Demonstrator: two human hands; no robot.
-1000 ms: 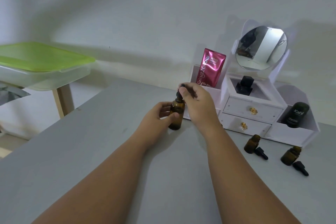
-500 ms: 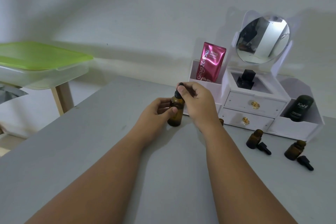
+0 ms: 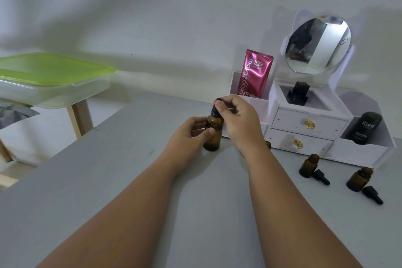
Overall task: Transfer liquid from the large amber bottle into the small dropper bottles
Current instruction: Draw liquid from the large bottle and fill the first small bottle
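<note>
Grey table [image 3: 108, 191]: left hand [image 3: 187, 135] grips upright amber bottle [image 3: 213, 132]; right hand [image 3: 237, 119] pinches its black dropper cap [image 3: 215, 109].

Both forearms are bare to the frame edge, with no sleeves, and the hands [image 3: 237, 122] wear nothing.

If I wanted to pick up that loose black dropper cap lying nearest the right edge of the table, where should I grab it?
The dropper cap lies flat on the table, wide collar toward the small amber bottle, narrow end pointing away. I'd come from above and pinch the collar across its width, probably the firmest part. The bottle stands close beside the collar, so approach carefully.
</note>
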